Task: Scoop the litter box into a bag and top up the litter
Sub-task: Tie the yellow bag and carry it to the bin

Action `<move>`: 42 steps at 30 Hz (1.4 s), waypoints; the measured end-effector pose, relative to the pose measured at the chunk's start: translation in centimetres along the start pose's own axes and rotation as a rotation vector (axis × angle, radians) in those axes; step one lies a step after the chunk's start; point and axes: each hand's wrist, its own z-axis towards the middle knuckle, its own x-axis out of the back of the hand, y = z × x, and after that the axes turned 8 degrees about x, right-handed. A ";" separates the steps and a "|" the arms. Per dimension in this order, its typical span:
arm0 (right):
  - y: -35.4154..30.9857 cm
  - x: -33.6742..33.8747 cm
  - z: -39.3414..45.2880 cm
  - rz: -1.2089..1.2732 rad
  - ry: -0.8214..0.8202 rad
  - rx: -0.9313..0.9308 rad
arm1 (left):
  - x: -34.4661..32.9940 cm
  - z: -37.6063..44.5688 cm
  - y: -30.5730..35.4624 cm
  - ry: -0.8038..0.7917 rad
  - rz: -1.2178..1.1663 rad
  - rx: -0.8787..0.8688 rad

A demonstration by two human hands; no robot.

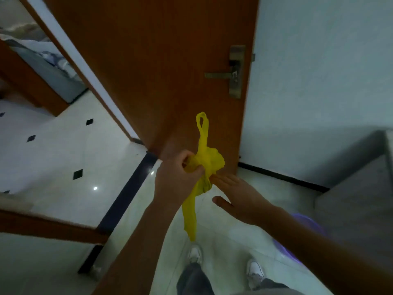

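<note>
A crumpled yellow plastic bag point(207, 158) hangs in front of me, one handle loop sticking up and a long tail drooping toward the floor. My left hand point(177, 179) grips the bag's bunched middle with curled fingers. My right hand point(238, 196) is flat, fingers straight, its fingertips touching the bag just right of the left hand. No litter box or scoop is in sight.
A brown wooden door point(165, 71) with a metal lever handle point(234, 74) stands open straight ahead. A grey cabinet point(357, 188) is at the right, and a purple rounded object point(302, 237) lies partly hidden under my right forearm. My white shoes point(195, 254) stand on pale tiles.
</note>
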 end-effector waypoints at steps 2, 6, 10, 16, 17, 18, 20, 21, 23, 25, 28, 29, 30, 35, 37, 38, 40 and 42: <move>0.0 0.2 0.3 -0.023 0.021 -0.104 | -0.8 2.3 -0.5 -0.083 -0.032 -0.068; -0.4 -0.1 0.2 -0.054 0.081 -0.326 | -2.5 5.5 -0.5 -0.251 -0.108 -0.184; -1.2 -0.6 -0.7 -0.092 0.111 -0.498 | -4.1 6.1 1.0 -0.373 -0.131 -0.326; -2.7 -0.3 -5.1 -0.112 0.168 -0.724 | -7.5 5.0 4.6 -0.548 -0.212 -0.430; -2.8 -0.1 -6.0 -0.106 0.181 -0.761 | -8.3 4.8 5.4 -0.563 -0.225 -0.441; -2.8 0.0 -7.0 -0.104 0.197 -0.794 | -9.3 4.5 6.1 -0.577 -0.235 -0.449; -2.9 0.3 -9.0 -0.104 0.230 -0.843 | -10.8 3.7 7.5 -0.600 -0.237 -0.472; -2.9 0.3 -9.9 -0.095 0.249 -0.865 | -11.3 3.3 8.0 -0.606 -0.231 -0.495; -2.3 0.3 -11.3 -0.082 0.277 -0.888 | -12.1 2.7 8.7 -0.609 -0.202 -0.553; -1.5 0.1 -12.0 -0.075 0.290 -0.890 | -12.7 2.3 9.1 -0.610 -0.158 -0.605; -0.4 -0.4 -12.3 -0.066 0.283 -0.903 | -13.7 2.0 9.4 -0.612 -0.112 -0.645; 0.0 -0.6 -12.3 -0.065 0.285 -0.908 | -14.0 1.9 9.6 -0.612 -0.117 -0.647; 0.3 -0.7 -12.4 -0.063 0.283 -0.909 | -14.4 1.9 9.9 -0.614 -0.115 -0.647; 2.2 -1.2 -13.0 -0.013 0.327 -0.992 | -17.2 2.6 11.1 -0.712 -0.107 -0.648; 3.7 -1.6 -13.2 0.011 0.367 -1.060 | -19.2 3.3 12.2 -0.775 -0.120 -0.660; 4.5 -1.9 -13.3 0.021 0.385 -1.097 | -20.4 3.8 12.7 -0.810 -0.119 -0.679; 5.9 -2.5 -13.2 0.053 0.437 -1.182 | -22.7 4.8 13.4 -0.887 -0.100 -0.725; 7.0 -2.9 -12.7 0.084 0.517 -1.275 | -24.7 6.2 14.2 -0.969 -0.080 -0.766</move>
